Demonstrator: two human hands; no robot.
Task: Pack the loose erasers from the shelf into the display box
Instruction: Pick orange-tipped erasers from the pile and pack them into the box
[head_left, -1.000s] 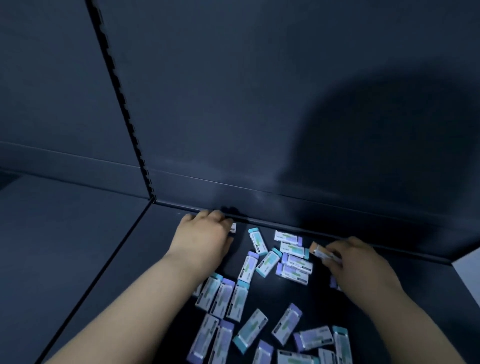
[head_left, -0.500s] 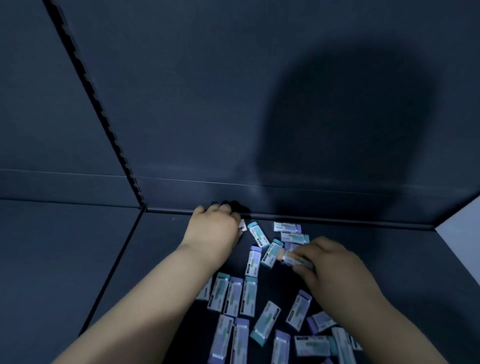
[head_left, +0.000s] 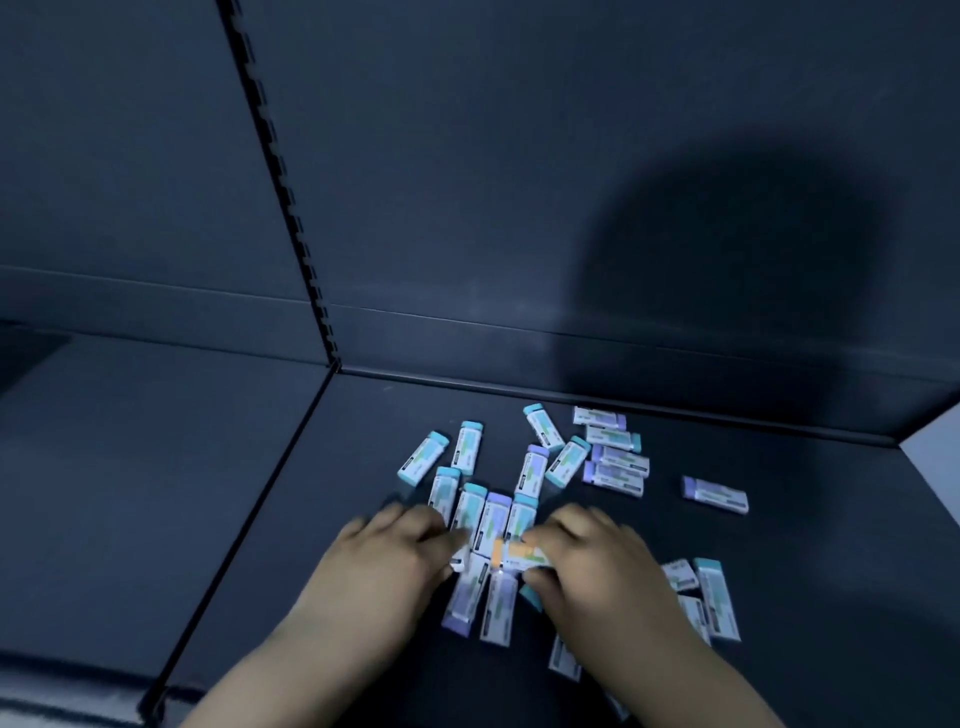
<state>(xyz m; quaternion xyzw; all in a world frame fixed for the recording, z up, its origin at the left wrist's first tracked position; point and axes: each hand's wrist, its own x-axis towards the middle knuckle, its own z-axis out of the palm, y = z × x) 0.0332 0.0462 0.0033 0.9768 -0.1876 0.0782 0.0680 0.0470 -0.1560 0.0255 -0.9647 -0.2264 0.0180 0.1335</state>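
Both hands have drawn back from the rear wall (head_left: 519, 208) of the shelf (head_left: 805, 551) and now meet over the loose erasers (head_left: 618, 460): the right hand (head_left: 587, 564) pinches an orange-tipped eraser (head_left: 511, 553) between its fingertips, just beside the left hand (head_left: 395, 558). The left hand's fingers curl onto the erasers, too blurred to tell whether it grips one. The loose erasers lie scattered on the shelf, most just beyond the fingers, some beside the right wrist.

I can make out dark strips of print on the erasers (head_left: 532, 470), but it is too small and blurred; I read no word, brand or number.
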